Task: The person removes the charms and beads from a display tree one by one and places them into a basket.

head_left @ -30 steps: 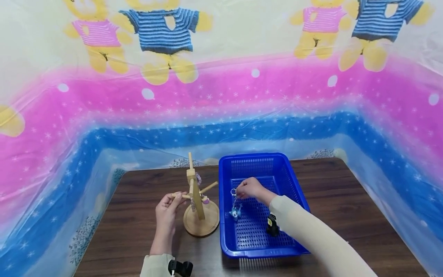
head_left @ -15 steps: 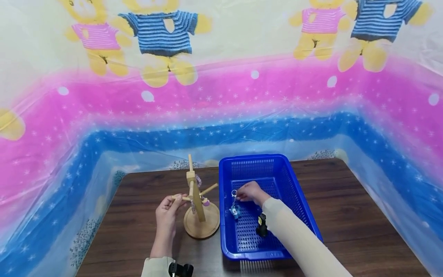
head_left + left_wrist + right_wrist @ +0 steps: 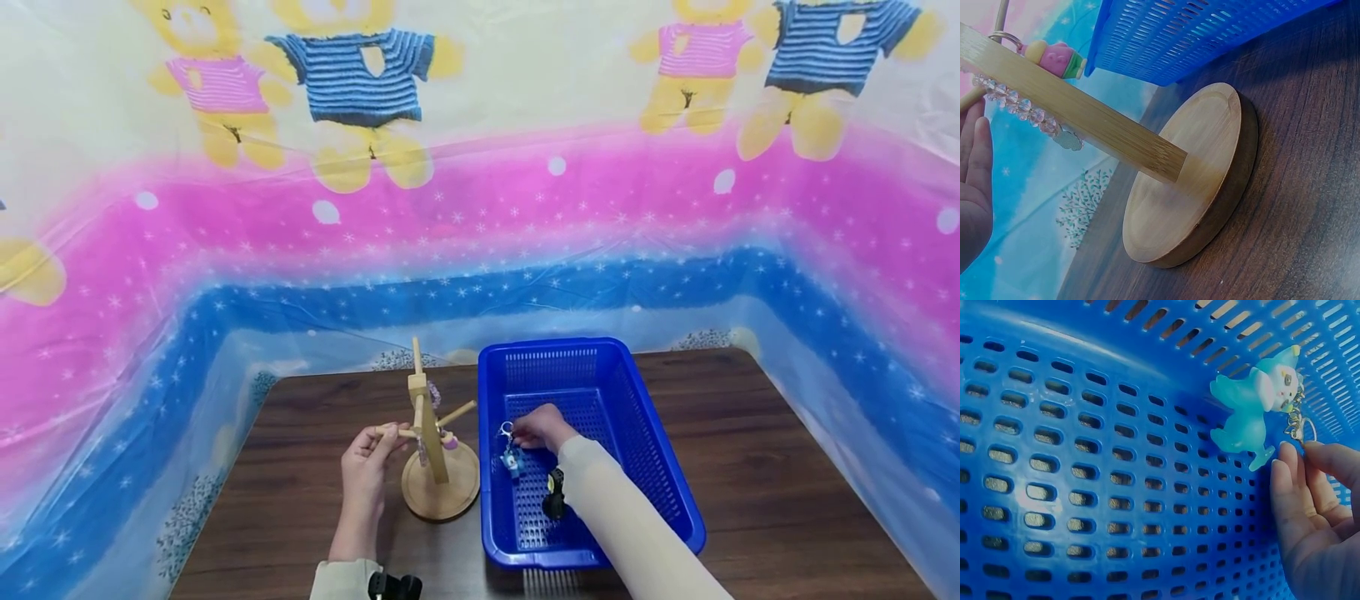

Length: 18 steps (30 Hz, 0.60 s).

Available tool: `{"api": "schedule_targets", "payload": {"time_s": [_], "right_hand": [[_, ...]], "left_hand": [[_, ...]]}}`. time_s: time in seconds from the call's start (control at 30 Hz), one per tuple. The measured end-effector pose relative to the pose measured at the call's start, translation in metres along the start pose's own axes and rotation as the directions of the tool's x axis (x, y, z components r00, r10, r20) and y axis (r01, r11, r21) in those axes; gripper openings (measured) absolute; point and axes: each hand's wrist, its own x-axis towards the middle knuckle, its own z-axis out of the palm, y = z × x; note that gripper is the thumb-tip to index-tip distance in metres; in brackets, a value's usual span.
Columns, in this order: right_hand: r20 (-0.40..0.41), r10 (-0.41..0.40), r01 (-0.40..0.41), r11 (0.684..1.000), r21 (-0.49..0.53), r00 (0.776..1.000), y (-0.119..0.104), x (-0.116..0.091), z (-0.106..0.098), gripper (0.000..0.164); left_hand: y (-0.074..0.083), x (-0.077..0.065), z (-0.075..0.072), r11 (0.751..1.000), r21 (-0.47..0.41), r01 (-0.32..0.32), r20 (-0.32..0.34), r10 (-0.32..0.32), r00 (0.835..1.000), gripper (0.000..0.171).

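Note:
A wooden stand [image 3: 428, 433] with several pegs rises from a round base [image 3: 1172, 219]. My left hand [image 3: 365, 467] pinches the end of its left peg between thumb and fingers. A clear pink beaded bracelet [image 3: 1022, 107] and a keychain with a pink and green figure [image 3: 1059, 58] hang on the stand. Over the blue basket [image 3: 592, 552] my right hand [image 3: 542, 427] pinches the ring of a keychain [image 3: 1244, 409]. Its turquoise animal figure with a white face dangles from a metal chain, inside the basket's rim in the head view.
The basket stands on the dark wooden table [image 3: 780, 467], just right of the stand. A printed cloth [image 3: 480, 208] with bears and snowflakes hangs behind the table and along its sides. Black wrist cameras [image 3: 553, 493] sit at both cuffs.
My right forearm has shifted to the left and the hand has dropped slightly, with the keychain still in its fingers. The left hand keeps its hold on the peg.

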Motion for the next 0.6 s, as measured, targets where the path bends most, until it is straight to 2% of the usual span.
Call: {"api": "schedule_targets", "payload": {"time_s": [0.17, 0.3, 0.43, 0.6], "right_hand": [[-0.004, -0.001, 0.001, 0.999, -0.038, 1.0, -0.001, -0.002, -0.002, 0.02], [0.029, -0.033, 0.037, 0.986, -0.165, 0.999, -0.008, -0.004, -0.013, 0.029], [0.129, -0.086, 0.12, 0.951, -0.283, 0.988, -0.022, -0.012, -0.026, 0.027], [0.233, -0.198, 0.269, 0.905, -0.329, 0.952, -0.041, -0.032, -0.034, 0.017]], "left_hand": [[-0.002, 0.0, 0.0, 1.0, 0.014, 0.001, 0.004, -0.001, 1.0, 0.024], [-0.003, 0.0, 0.0, 1.0, 0.001, -0.007, 0.014, 0.007, 1.0, 0.026], [-0.003, 0.001, -0.001, 1.0, -0.014, -0.025, 0.021, 0.025, 0.999, 0.027], [-0.002, 0.0, -0.003, 1.0, 0.001, -0.021, 0.028, 0.021, 0.999, 0.026]]}}
